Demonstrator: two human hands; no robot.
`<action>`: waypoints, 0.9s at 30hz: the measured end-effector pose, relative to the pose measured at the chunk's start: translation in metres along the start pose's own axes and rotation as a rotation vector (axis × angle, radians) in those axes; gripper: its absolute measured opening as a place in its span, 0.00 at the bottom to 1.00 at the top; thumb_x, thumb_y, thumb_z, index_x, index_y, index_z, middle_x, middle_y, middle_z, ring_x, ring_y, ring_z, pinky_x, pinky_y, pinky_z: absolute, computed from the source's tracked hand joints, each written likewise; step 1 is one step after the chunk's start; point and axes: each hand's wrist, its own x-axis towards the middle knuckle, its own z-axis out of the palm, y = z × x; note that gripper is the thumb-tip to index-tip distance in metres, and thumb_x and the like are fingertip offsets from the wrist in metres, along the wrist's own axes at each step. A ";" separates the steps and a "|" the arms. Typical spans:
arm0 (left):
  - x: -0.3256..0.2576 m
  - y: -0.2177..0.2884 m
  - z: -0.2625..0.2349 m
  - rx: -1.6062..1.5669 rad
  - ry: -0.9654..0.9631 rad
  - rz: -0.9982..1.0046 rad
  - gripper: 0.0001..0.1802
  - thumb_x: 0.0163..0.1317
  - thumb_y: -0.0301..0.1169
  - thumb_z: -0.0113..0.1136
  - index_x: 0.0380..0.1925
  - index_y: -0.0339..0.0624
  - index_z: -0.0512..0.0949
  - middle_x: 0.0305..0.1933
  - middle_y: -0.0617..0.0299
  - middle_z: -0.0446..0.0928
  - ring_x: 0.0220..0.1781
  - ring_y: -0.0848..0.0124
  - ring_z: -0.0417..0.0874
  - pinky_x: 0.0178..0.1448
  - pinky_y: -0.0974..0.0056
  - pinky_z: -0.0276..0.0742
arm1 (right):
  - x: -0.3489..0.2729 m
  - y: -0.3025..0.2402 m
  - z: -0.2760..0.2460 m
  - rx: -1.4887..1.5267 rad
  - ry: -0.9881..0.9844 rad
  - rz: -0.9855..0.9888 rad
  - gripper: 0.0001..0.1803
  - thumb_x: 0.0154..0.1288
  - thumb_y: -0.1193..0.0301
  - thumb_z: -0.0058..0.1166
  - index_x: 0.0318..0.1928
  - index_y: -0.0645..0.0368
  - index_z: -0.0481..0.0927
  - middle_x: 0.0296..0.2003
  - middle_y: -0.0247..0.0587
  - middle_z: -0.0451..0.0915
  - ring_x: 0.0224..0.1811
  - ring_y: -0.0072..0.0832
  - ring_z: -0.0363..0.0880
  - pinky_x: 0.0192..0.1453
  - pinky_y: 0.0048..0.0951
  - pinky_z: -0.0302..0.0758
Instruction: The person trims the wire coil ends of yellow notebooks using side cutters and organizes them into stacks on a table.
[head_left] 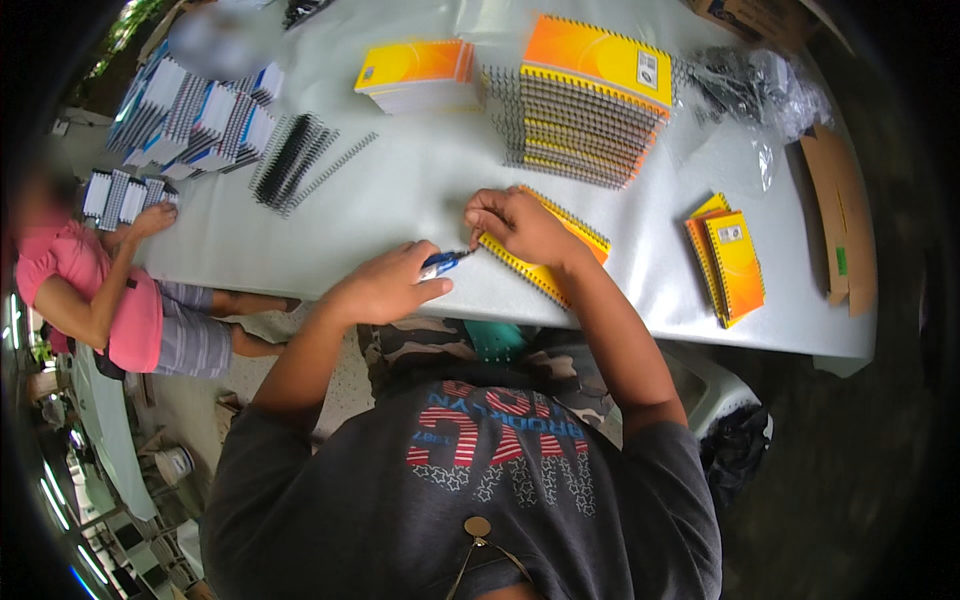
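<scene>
A yellow-and-orange spiral notebook (537,275) lies at the table's near edge in front of me. My right hand (515,222) rests over it with curled fingers, the fingertips pinched at its left corner by the end of the wire coil. In my left hand (388,281) are small pliers (440,264) with blue handles, held closed in the fingers. Their dark tip points right, to the corner where my right fingertips are. Whether the tip touches the coil is too small to tell.
A tall stack of spiral notebooks (590,110) stands beyond my hands, beside a pile of yellow covers and pages (417,75). Loose black coils (290,165) lie left; a few notebooks (733,262) lie right, near cardboard (838,220). Left, a co-worker in pink (105,275) handles blue-white notebooks.
</scene>
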 end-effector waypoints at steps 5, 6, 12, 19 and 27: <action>0.009 -0.031 -0.024 -0.268 0.279 0.077 0.24 0.63 0.42 0.59 0.51 0.35 0.70 0.43 0.49 0.75 0.45 0.57 0.77 0.52 0.59 0.71 | 0.002 -0.006 0.001 -0.076 0.020 -0.023 0.11 0.69 0.66 0.47 0.37 0.61 0.76 0.24 0.43 0.82 0.28 0.38 0.80 0.40 0.36 0.72; 0.019 -0.037 -0.013 -0.100 0.523 0.037 0.25 0.62 0.42 0.59 0.52 0.36 0.70 0.45 0.49 0.75 0.47 0.56 0.76 0.53 0.57 0.70 | 0.004 -0.007 0.002 -0.098 0.010 -0.016 0.10 0.69 0.66 0.47 0.37 0.60 0.76 0.24 0.42 0.82 0.28 0.39 0.80 0.40 0.36 0.71; 0.062 -0.048 0.048 0.150 0.885 -0.133 0.28 0.59 0.46 0.58 0.56 0.44 0.69 0.56 0.53 0.66 0.59 0.55 0.64 0.61 0.49 0.57 | -0.004 -0.007 0.009 -0.298 0.109 -0.064 0.09 0.69 0.66 0.47 0.36 0.58 0.75 0.26 0.38 0.82 0.32 0.38 0.80 0.52 0.40 0.64; 0.053 -0.052 0.052 0.070 0.965 -0.057 0.24 0.59 0.45 0.59 0.52 0.46 0.71 0.54 0.56 0.67 0.58 0.57 0.65 0.59 0.53 0.59 | -0.010 -0.005 0.013 -0.092 0.114 0.044 0.06 0.69 0.71 0.48 0.38 0.61 0.75 0.30 0.41 0.82 0.35 0.34 0.80 0.52 0.35 0.67; 0.056 -0.052 0.051 0.036 0.997 -0.042 0.24 0.58 0.44 0.60 0.52 0.45 0.72 0.54 0.56 0.67 0.58 0.57 0.64 0.59 0.53 0.59 | -0.013 -0.008 0.007 0.060 0.368 -0.149 0.07 0.71 0.71 0.45 0.39 0.62 0.73 0.29 0.40 0.80 0.34 0.24 0.77 0.43 0.25 0.72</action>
